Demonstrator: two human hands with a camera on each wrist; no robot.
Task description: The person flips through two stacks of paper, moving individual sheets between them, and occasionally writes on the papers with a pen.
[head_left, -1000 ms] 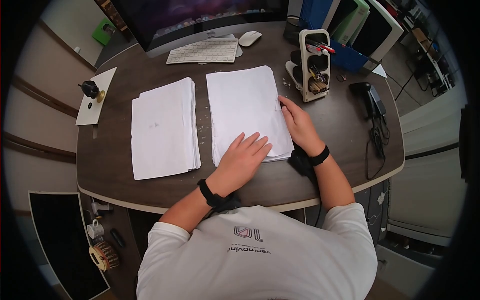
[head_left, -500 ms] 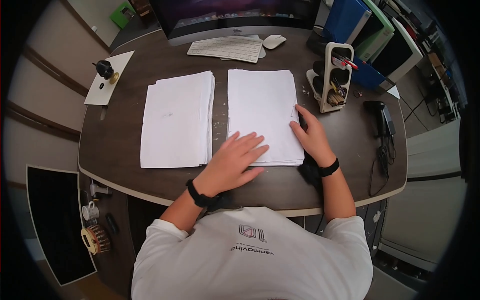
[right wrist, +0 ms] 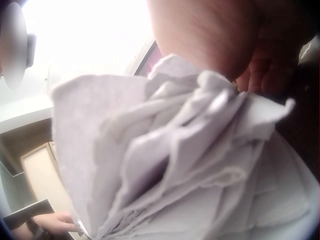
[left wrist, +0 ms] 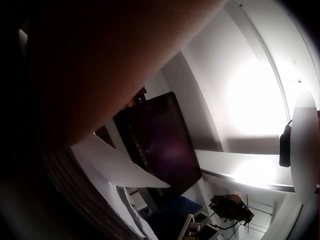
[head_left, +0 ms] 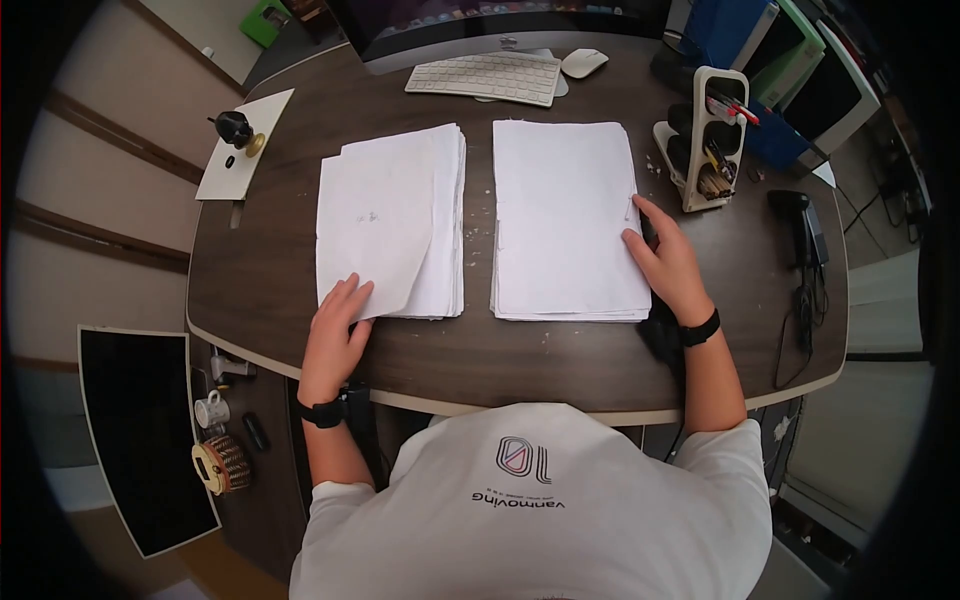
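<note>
In the head view, a left paper stack (head_left: 450, 250) and a right paper stack (head_left: 560, 220) lie side by side on the desk. My left hand (head_left: 335, 335) is at the left stack's lower left corner, fingers over the top sheet (head_left: 380, 220) and thumb at its bottom edge, pinching it. That sheet's lower right corner curls up; the left wrist view shows the raised sheet (left wrist: 115, 160) beside my hand. At the right stack's right edge rests my right hand (head_left: 675, 270), index finger and thumb touching it. Crumpled paper edges (right wrist: 170, 145) fill the right wrist view.
Behind the stacks stand a keyboard (head_left: 485, 77), a mouse (head_left: 585, 63) and a monitor (head_left: 500, 25). To the right are a pen holder (head_left: 715, 140) and a black corded device (head_left: 795, 225). A board with a black object (head_left: 235, 128) lies at the left.
My left hand has moved off the right stack, leftward to the left stack, whose top sheet now curls up at its lower right. My right hand keeps its place as the head view shifts.
</note>
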